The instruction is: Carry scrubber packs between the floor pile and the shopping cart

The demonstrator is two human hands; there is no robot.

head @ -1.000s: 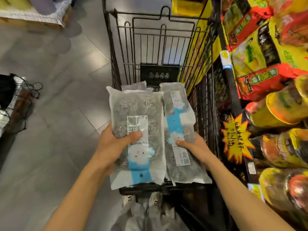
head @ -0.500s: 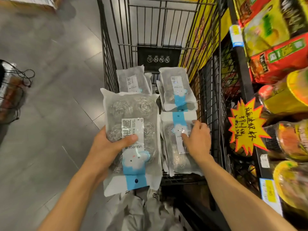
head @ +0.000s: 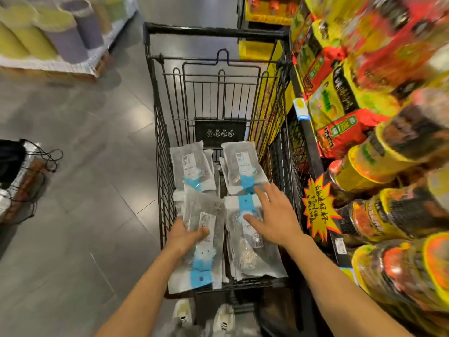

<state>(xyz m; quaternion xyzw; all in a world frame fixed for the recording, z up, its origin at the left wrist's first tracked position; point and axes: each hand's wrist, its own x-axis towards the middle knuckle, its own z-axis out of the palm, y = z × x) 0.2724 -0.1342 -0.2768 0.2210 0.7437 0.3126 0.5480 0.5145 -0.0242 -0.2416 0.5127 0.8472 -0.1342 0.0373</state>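
A black wire shopping cart [head: 158, 147] stands in front of me with several clear packs of steel scourers lying in it. My left hand [head: 181, 235] grips the near-left pack [head: 206, 259], thumb across its white label, at the cart's near-left corner. My right hand [head: 274, 216] hovers with fingers spread just above the near-right pack [head: 252, 254]; whether it touches is unclear. Two more packs lie further in, one at far left [head: 192, 166] and one at far right [head: 243, 164].
Shelves of red and yellow food packets and jars [head: 379, 147] crowd the right side, with a yellow starburst price tag [head: 319, 207]. Grey tiled floor [head: 80, 181] lies to the left. A pallet of rolled mats [head: 46, 32] sits far left, a wire basket [head: 19, 178] at left.
My left hand has lowered its pack into the cart's near-left corner. My right hand has let go of the near-right pack and opened above it. The view has tilted upward.
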